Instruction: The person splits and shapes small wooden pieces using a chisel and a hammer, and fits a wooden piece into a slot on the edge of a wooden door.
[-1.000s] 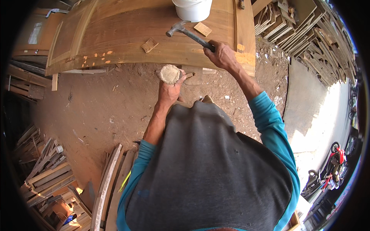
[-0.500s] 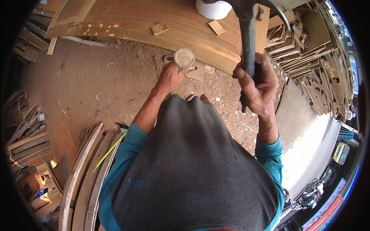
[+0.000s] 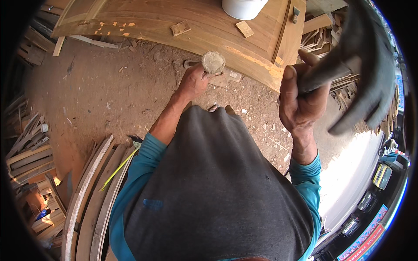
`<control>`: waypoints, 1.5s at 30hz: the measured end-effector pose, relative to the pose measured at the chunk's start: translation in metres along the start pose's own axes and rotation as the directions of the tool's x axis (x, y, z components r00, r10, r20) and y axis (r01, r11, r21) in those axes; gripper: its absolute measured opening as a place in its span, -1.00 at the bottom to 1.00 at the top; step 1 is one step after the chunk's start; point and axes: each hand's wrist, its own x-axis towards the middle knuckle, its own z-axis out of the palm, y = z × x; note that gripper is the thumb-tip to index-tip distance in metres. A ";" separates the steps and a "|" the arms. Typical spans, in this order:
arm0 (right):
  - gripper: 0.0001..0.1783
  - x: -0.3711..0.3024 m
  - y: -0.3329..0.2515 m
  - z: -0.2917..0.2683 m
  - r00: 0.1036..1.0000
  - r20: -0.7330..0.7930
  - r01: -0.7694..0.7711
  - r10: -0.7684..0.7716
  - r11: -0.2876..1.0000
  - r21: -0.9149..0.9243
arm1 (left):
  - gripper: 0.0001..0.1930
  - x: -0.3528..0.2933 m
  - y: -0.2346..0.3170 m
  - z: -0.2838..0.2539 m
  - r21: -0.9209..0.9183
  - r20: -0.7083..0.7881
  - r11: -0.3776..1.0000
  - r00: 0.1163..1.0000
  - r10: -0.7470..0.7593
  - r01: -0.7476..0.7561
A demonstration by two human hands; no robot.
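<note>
My left hand (image 3: 193, 82) is closed around an upright tool with a round, battered pale butt end (image 3: 213, 62). The rest of that tool is hidden below its end, so I cannot tell its kind. It stands beside the near edge of a wooden door (image 3: 204, 41). My right hand (image 3: 302, 102) grips the handle of a dark claw hammer (image 3: 368, 56). The hammer tilts up and to the right, its head large, close and blurred, with the claws pointing down.
Two small wood blocks (image 3: 180, 28) (image 3: 244, 29) and a white bucket (image 3: 244, 8) rest on the door. Stacked boards (image 3: 93, 200) stand at the lower left, with a yellow strip (image 3: 119, 169) beside them. More scrap wood is piled left and right. Chips litter the dirt floor (image 3: 109, 82).
The hammer has swung from upright to leaning right, its head nearer the camera. My right hand has shifted slightly right and down. The round-ended tool has moved a little right.
</note>
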 end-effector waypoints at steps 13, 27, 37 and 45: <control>-0.76 -0.003 0.010 -0.003 0.902 0.281 -0.273 0.328 0.937 -0.219 | -0.70 0.013 0.017 0.015 0.045 -0.074 0.998 0.996 0.054 -0.051; -0.72 -0.110 0.132 0.145 0.653 0.380 -0.689 0.655 0.722 -0.063 | -0.73 0.012 -0.012 0.016 -0.080 -0.008 0.988 0.992 -0.130 0.129; -0.67 -0.107 0.140 0.171 0.712 0.380 -0.664 0.590 0.742 0.094 | -0.78 0.009 -0.042 0.015 -0.077 0.021 0.996 0.998 0.054 -0.053; -0.71 -0.109 0.145 0.182 0.669 0.364 -0.674 0.648 0.735 -0.069 | -0.72 0.019 -0.045 -0.006 -0.083 0.044 0.980 0.983 -0.176 0.179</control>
